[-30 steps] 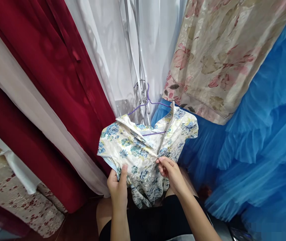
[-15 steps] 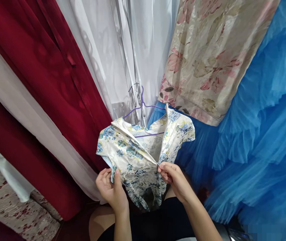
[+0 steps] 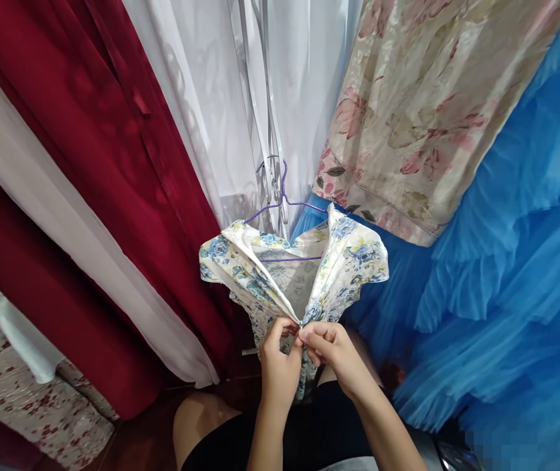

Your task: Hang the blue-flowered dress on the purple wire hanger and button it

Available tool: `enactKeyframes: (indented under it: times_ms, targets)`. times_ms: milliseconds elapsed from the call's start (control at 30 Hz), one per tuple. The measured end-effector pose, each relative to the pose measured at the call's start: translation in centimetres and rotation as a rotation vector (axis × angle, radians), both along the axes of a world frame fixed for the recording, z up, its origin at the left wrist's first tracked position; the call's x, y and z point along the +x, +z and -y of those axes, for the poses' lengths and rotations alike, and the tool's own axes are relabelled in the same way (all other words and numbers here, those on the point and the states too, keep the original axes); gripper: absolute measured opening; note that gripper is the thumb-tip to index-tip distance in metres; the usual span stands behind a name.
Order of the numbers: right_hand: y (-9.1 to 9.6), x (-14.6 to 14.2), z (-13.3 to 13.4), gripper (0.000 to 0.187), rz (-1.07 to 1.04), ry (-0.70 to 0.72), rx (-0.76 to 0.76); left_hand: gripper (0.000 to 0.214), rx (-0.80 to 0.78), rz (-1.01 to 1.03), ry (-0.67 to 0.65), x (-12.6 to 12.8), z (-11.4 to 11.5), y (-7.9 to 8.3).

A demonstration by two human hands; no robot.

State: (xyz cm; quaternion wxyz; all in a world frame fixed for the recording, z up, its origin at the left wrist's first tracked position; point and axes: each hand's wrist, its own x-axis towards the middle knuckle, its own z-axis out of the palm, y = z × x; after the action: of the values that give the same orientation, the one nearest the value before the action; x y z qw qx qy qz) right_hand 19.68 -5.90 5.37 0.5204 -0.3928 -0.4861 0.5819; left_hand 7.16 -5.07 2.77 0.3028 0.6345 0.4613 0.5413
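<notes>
A white dress (image 3: 349,255) with blue and yellow flowers hangs in front of me on a purple wire hanger (image 3: 284,199). Its front lies open in a V, and a zipper pull (image 3: 301,324) sits at the bottom of that opening. My right hand (image 3: 326,343) pinches the zipper pull between thumb and fingers. Just left of it, my left hand (image 3: 282,350) is closed on the fabric edge by the zipper. The two hands nearly touch, and they hide the garment's middle.
Dark red cloth (image 3: 127,163) and white drapes (image 3: 211,85) hang at left and behind. A beige skirt with pink flowers (image 3: 407,131) hangs at upper right, beside layered blue tulle (image 3: 515,261). White ribbons (image 3: 270,111) dangle above the hanger. My legs (image 3: 206,425) are below.
My left hand has let go of the dress's side near the armhole, moved right, and closed on the fabric beside the zipper. My right hand has shifted slightly left, still on the pull.
</notes>
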Motion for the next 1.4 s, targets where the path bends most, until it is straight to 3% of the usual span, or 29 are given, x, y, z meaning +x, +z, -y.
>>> enactKeyframes:
  times_ms: [233, 400, 500, 633, 733, 900, 1000, 1133, 1233, 1400]
  targets:
    - [0.4, -1.2, -0.1, 0.038, 0.020, -0.084, 0.024, 0.008, -0.035, -0.026, -0.041, -0.5, 0.3, 0.4]
    - [1.3, -1.8, -1.0, 0.037, 0.014, -0.164, 0.097, 0.012, 0.002, -0.009, -0.051, 0.7, 0.0, -0.4]
    - [2.9, -1.1, -2.7, 0.032, 0.037, -0.196, 0.123, 0.015, 0.015, -0.006, -0.050, 1.7, -0.3, -1.2]
    - [6.6, 0.2, -6.1, 0.029, 0.022, -0.199, 0.196, 0.011, 0.005, -0.071, -0.036, 2.6, -0.8, -1.8]
    - [9.5, 0.9, -8.8, 0.034, -0.053, -0.158, 0.216, 0.011, -0.002, -0.110, -0.067, 3.0, -1.4, -1.8]
    - [13.4, 1.2, -11.8, 0.022, -0.130, -0.107, 0.220, 0.008, -0.006, -0.150, -0.103, 3.6, -1.7, -1.3]
    - [14.2, 1.3, -12.1, 0.020, -0.155, -0.146, 0.266, 0.006, -0.016, -0.228, -0.157, 4.3, -1.0, -2.1]
    - [13.4, 1.4, -11.4, 0.021, -0.148, -0.179, 0.328, 0.006, -0.073, -0.238, -0.164, 4.1, -0.4, -2.9]
    - [12.4, 1.6, -10.5, 0.018, -0.089, -0.168, 0.387, 0.005, -0.001, -0.175, -0.097, 2.5, -1.9, -0.5]
    - [12.4, 2.3, -9.2, 0.022, -0.002, -0.138, 0.440, 0.030, 0.369, -0.020, 0.031, 0.0, -6.5, 9.3]
